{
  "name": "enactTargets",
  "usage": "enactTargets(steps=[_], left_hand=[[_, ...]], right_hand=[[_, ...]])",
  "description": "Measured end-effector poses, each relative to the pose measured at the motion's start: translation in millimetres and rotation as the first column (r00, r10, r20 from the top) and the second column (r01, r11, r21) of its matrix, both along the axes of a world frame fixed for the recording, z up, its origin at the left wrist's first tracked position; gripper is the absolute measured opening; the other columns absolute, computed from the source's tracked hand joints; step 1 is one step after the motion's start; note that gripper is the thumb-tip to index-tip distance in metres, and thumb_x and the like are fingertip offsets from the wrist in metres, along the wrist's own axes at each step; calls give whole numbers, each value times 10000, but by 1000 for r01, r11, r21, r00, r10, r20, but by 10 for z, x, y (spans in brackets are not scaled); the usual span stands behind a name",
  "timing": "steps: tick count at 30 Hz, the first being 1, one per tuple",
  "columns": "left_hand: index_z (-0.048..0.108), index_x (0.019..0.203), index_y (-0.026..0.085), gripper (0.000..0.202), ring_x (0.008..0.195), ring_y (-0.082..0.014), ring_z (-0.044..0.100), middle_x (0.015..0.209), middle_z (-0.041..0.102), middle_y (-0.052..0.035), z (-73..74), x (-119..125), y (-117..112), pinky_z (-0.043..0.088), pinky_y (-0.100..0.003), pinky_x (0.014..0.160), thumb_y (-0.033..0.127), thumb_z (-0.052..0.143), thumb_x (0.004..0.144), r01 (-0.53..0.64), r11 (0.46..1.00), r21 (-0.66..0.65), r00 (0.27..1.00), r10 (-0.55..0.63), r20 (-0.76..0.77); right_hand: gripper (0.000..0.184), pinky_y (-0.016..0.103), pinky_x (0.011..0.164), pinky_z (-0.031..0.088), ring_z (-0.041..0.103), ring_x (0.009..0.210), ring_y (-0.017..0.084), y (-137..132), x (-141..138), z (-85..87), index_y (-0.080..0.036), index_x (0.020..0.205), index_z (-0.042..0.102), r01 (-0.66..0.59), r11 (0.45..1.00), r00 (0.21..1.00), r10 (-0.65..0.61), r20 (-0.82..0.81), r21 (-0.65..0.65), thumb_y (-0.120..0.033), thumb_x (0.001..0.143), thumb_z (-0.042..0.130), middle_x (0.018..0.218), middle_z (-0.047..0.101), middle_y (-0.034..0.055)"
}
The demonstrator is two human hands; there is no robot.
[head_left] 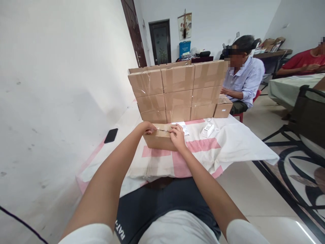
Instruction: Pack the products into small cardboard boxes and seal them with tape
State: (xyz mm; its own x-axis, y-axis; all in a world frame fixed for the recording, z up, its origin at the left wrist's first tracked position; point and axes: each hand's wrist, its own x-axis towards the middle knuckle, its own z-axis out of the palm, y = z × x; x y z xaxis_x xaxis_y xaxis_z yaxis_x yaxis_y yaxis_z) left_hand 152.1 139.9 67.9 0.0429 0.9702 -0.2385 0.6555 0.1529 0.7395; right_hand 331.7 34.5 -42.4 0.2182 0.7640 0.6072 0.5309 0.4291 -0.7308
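A small cardboard box (160,141) stands on the cloth-covered table right in front of me. Along its top runs a dark seam between the flaps, with something shiny like clear tape on it. My left hand (149,127) grips the top at the left end, fingers curled at the seam. At the right end, my right hand (177,135) has its fingers bent over the top edge and the seam. Behind the box lies a white printed paper (186,129), partly covered by my right hand. The box's contents are hidden.
Taped cardboard boxes (177,93) form a stacked wall behind. One single box (223,107) sits at its right end. A white device (207,129) lies to the right, a black phone (111,135) to the left. Across the table sits a person (243,74); another (302,66) is farther right.
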Motion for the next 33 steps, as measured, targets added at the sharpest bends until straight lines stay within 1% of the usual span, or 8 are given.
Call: enactTargets(steps=[3,5,12,18,22,24,29,33], left_hand=[[530,537,218,422,477,-183,518,391,426,13,32,6,19,359,-292,538,438,880,619,-15,997,-71,982,2,-189],[494,501,221,460,481,-194,528,361,392,15,49,7,1,342,-294,571,426,900,569,-9,997,-80,960,-14,-280],[435,480,222,484,589,-230,568,428,427,-3,136,-155,-234,349,-294,635,453,818,665,163,987,0,895,-148,-421],[492,522,213,427,701,-236,581,592,559,-29,153,-470,-540,317,-275,647,440,841,619,397,918,9,754,-321,-573],[589,717,238,360,772,-227,591,737,627,-20,132,-620,-617,322,-262,674,457,856,613,509,858,69,685,-356,-636],[644,899,266,361,828,-225,598,875,666,-29,126,-643,-554,355,-265,706,528,789,698,563,816,129,675,-365,-642],[657,1270,308,475,1162,-295,534,1308,590,-88,-24,-581,-197,414,-393,981,575,503,909,744,592,311,614,-421,-667],[555,1412,373,565,1382,-350,387,1531,447,-54,-309,-546,4,311,-517,1130,642,395,941,722,642,256,629,-457,-629]], right_hand=[[233,521,1165,319,415,1377,281,6,-1,1,-251,821,723,-17,1000,1000,17,-8,1,-178,817,502,1181,666,67],[236,518,1167,322,422,1375,277,9,-1,-2,-255,816,724,-16,1000,1000,17,-5,11,-175,819,502,1170,670,64],[241,518,1163,332,424,1379,283,14,2,-21,-247,808,729,0,1000,1000,0,-5,11,-169,829,502,1182,675,70],[248,510,1131,366,440,1366,280,6,-12,-11,-251,810,730,14,1000,1000,-14,9,19,-169,827,497,1180,678,59],[247,529,1135,348,437,1361,291,0,-27,-3,-249,809,733,27,999,1000,-27,12,20,-165,822,501,1153,682,68],[250,521,1137,348,439,1355,285,-2,-26,-6,-253,812,735,28,999,999,-29,17,33,-160,818,502,1140,683,66],[256,513,1119,368,443,1344,276,-2,8,-30,-253,823,734,26,998,999,-28,39,62,-154,817,498,1139,682,60],[257,530,1131,345,430,1346,284,35,22,-46,-255,839,732,6,999,999,-9,53,53,-141,805,503,1135,676,60]])
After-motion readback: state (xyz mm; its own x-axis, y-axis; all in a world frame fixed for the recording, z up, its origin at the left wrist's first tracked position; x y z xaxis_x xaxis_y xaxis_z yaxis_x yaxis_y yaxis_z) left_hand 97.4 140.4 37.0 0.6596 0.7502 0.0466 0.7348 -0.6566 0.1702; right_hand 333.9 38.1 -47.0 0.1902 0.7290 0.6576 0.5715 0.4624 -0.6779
